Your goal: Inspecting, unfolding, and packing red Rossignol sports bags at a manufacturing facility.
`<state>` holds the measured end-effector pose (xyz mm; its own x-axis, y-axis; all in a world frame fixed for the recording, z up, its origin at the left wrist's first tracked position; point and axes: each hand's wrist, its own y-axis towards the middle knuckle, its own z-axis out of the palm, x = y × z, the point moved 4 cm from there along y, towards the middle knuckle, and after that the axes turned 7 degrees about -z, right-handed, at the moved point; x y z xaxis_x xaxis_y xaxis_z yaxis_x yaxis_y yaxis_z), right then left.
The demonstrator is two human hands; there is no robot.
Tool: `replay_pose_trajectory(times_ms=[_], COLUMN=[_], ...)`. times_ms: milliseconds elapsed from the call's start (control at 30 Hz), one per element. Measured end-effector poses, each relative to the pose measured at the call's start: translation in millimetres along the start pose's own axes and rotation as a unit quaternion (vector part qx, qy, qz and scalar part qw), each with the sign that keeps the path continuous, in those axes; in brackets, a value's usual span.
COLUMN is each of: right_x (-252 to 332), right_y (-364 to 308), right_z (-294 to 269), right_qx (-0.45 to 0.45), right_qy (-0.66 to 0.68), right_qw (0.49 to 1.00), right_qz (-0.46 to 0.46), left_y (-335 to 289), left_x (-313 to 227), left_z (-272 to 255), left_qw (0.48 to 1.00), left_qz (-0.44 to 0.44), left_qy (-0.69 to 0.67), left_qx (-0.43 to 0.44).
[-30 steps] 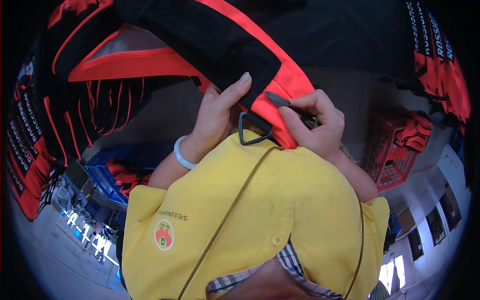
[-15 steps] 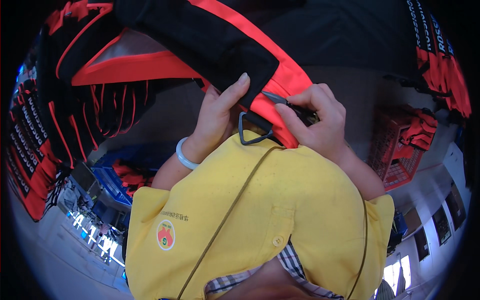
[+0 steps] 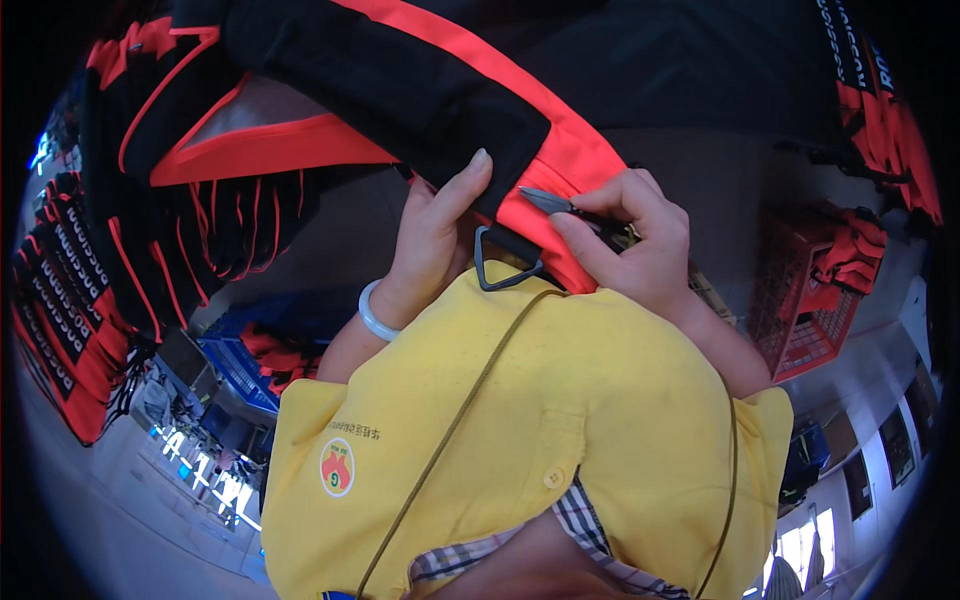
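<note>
A black and bright red-orange fabric piece, perhaps part of a bag, stretches from the upper left down to my chest. My left hand is closed on its near edge, thumb on top and the other fingers hidden behind. In my right hand is a pair of thread snips, gripped between thumb and fingers. The grey blade tips lie over the red-orange strip, close to the corner of the black panel. Between my hands, a dark angular ring hangs from a black strap against my yellow shirt.
Several black and red items hang at the left, with more red ones at the upper right. A red plastic crate stands at the right, a blue crate at the left; both contain red and black pieces.
The snips' tips have shifted slightly left on the red-orange strip. The fabric has moved slightly left too, and both hands keep their hold.
</note>
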<state>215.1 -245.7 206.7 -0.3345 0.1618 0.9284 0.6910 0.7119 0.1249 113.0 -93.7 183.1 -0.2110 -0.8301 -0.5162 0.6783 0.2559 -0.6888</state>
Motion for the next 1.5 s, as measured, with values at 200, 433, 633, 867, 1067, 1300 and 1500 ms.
replay_pose_trajectory(times_ms=[200,433,633,867,1067,1300,1500], right_x=[5,-26,-9,8,9,11,1], right_y=[5,-2,16,27,33,48,61], right_z=[-1,-20,-29,-8,-6,-8,-10], right_qx=[0.003,-0.177,-0.029,0.099,0.11,0.135,0.167], right_qy=[-0.039,0.197,0.141,-0.084,-0.143,-0.187,-0.143], right_qw=[0.999,0.956,0.988,0.975,0.959,0.938,0.934], right_qz=[-0.023,0.122,0.06,-0.178,-0.22,-0.258,-0.282], left_y=[0,-2,-5,-5,-3,-3,-3], left_x=[1,0,-1,-4,-5,-8,-7], left_z=[-3,-6,-4,1,0,4,3], left_qw=[1.0,1.0,1.0,0.999,1.0,1.0,1.0], left_qz=[0.003,0.002,-0.009,-0.021,-0.017,0.0,-0.008], left_qy=[0.003,0.001,0.008,0.0,0.011,0.017,0.019], left_qx=[0.003,0.002,0.008,0.03,0.02,0.013,0.01])
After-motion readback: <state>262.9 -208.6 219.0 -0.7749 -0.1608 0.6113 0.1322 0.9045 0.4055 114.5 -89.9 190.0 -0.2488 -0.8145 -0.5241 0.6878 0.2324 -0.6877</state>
